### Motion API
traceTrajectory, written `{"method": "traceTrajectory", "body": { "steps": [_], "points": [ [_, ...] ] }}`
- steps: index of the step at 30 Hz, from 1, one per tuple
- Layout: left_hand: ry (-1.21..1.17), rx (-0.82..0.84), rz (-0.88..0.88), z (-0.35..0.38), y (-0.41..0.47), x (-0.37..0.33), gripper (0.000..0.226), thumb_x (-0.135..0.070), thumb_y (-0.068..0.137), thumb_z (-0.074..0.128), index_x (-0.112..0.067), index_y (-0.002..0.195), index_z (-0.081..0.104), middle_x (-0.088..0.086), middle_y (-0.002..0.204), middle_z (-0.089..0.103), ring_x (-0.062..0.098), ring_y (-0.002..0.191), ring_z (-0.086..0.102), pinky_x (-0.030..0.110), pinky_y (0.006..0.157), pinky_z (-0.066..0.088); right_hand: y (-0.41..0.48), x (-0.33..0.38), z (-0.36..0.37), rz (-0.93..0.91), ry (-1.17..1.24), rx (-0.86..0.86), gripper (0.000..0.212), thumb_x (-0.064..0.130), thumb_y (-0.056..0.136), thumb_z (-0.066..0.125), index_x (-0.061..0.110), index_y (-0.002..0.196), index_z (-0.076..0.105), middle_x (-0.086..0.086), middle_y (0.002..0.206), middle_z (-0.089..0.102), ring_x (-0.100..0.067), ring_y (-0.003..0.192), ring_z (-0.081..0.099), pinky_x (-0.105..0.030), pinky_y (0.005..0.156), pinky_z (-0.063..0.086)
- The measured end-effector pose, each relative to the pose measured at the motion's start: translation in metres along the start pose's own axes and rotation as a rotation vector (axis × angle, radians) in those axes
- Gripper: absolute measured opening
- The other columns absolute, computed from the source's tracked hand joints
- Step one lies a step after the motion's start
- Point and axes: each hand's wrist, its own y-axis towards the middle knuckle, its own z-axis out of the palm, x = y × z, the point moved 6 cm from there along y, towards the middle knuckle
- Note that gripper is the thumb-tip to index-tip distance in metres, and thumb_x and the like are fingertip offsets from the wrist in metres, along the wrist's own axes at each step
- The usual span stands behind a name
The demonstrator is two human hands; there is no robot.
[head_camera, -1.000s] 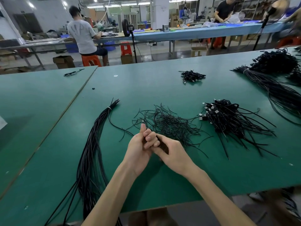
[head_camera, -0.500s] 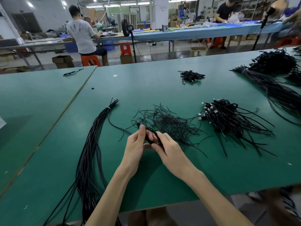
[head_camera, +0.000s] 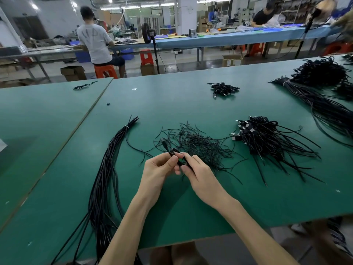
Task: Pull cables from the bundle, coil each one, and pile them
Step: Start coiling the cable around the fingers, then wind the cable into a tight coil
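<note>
Hands meet at frame centre, left hand point(head_camera: 157, 170) and right hand point(head_camera: 199, 174) pinching a small coiled cable point(head_camera: 172, 151) above the desk point(head_camera: 181, 106); a pile point(head_camera: 267, 139) lies right of centre, yet the thick bundle point(head_camera: 107, 178) lower left looks largely untouched.

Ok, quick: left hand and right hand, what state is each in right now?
Left hand: closed, pinching the thin black coiled cable.
Right hand: closed, gripping the same cable.

left: cable bundle point(head_camera: 107, 169) | ahead: wire tangle point(head_camera: 202, 146) | right: coiled pile point(head_camera: 267, 142) | free: table point(head_camera: 257, 203) near front edge
</note>
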Motion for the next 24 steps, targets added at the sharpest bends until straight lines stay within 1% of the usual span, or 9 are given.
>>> {"method": "traceTrajectory", "body": {
  "steps": [5,9,10,12,14,16,18,21,24],
  "points": [
    [0.036,-0.050,0.002,-0.004,0.000,0.003,0.019,-0.022,0.093,0.073,-0.007,0.103,0.079,0.014,0.079,0.067,0.018,0.071,0.061,0.025,0.073,0.054,0.001,-0.002,0.002,0.001,0.001,0.013,0.047,0.028,0.110,0.042,0.013,0.155,0.041,0.006,0.116,0.052,-0.003,0.103,0.053,-0.024,0.096,0.045],
    [0.057,-0.054,0.002,-0.004,0.000,0.004,0.016,-0.021,0.090,0.073,-0.008,0.097,0.079,0.014,0.085,0.070,0.020,0.076,0.061,0.032,0.077,0.056,0.000,-0.001,0.004,-0.014,-0.030,0.021,0.048,0.029,0.110,0.044,0.015,0.155,0.039,0.017,0.109,0.048,0.007,0.103,0.051,-0.012,0.089,0.040],
    [0.057,-0.064,0.006,-0.004,0.000,0.003,0.015,-0.021,0.089,0.073,-0.008,0.095,0.078,0.014,0.086,0.070,0.021,0.077,0.061,0.034,0.079,0.057,0.000,-0.001,0.004,-0.018,-0.038,0.023,0.048,0.029,0.110,0.044,0.015,0.155,0.038,0.016,0.108,0.047,0.007,0.102,0.051,-0.012,0.088,0.041],
    [0.084,-0.104,0.032,-0.005,-0.001,0.002,0.016,-0.021,0.086,0.074,-0.008,0.092,0.079,0.013,0.089,0.070,0.023,0.082,0.062,0.038,0.083,0.055,0.000,0.000,0.004,-0.027,-0.045,0.024,0.047,0.029,0.110,0.043,0.015,0.155,0.039,0.014,0.109,0.048,0.004,0.101,0.051,-0.020,0.089,0.043],
    [0.114,-0.155,0.056,-0.007,-0.001,0.001,0.017,-0.021,0.082,0.076,-0.008,0.092,0.080,0.010,0.098,0.069,0.023,0.096,0.064,0.036,0.089,0.054,-0.001,0.001,0.004,-0.040,-0.049,0.023,0.045,0.028,0.110,0.043,0.016,0.154,0.041,0.013,0.111,0.048,-0.004,0.100,0.054,-0.031,0.090,0.048],
    [0.072,-0.173,0.044,-0.008,-0.001,0.002,0.020,-0.018,0.079,0.077,-0.004,0.094,0.080,0.013,0.110,0.072,0.025,0.111,0.067,0.037,0.099,0.055,-0.002,0.004,0.004,-0.057,-0.055,0.022,0.043,0.027,0.111,0.042,0.017,0.153,0.042,0.012,0.114,0.050,-0.008,0.104,0.056,-0.034,0.094,0.050],
    [0.020,-0.154,0.028,-0.005,-0.002,0.003,0.022,-0.017,0.078,0.078,-0.002,0.094,0.080,0.016,0.107,0.076,0.026,0.108,0.071,0.035,0.097,0.057,-0.003,0.006,0.003,-0.073,-0.056,0.018,0.043,0.026,0.111,0.041,0.018,0.153,0.044,0.012,0.117,0.051,-0.007,0.109,0.057,-0.030,0.098,0.049],
    [0.026,-0.219,-0.002,-0.010,-0.002,0.005,0.020,-0.017,0.074,0.083,-0.005,0.089,0.079,0.017,0.094,0.077,0.024,0.090,0.072,0.031,0.085,0.059,-0.005,0.008,0.003,-0.083,-0.085,0.016,0.043,0.026,0.111,0.040,0.015,0.152,0.045,0.010,0.111,0.050,-0.009,0.096,0.055,-0.035,0.088,0.050],
    [0.006,-0.277,-0.036,-0.014,-0.002,0.008,0.008,-0.006,0.077,0.083,-0.005,0.082,0.076,0.019,0.088,0.076,0.028,0.082,0.072,0.036,0.079,0.060,-0.005,0.009,0.004,-0.084,-0.110,0.009,0.043,0.024,0.111,0.041,0.013,0.152,0.045,0.009,0.112,0.050,-0.009,0.093,0.055,-0.034,0.086,0.050]
  ]
}}
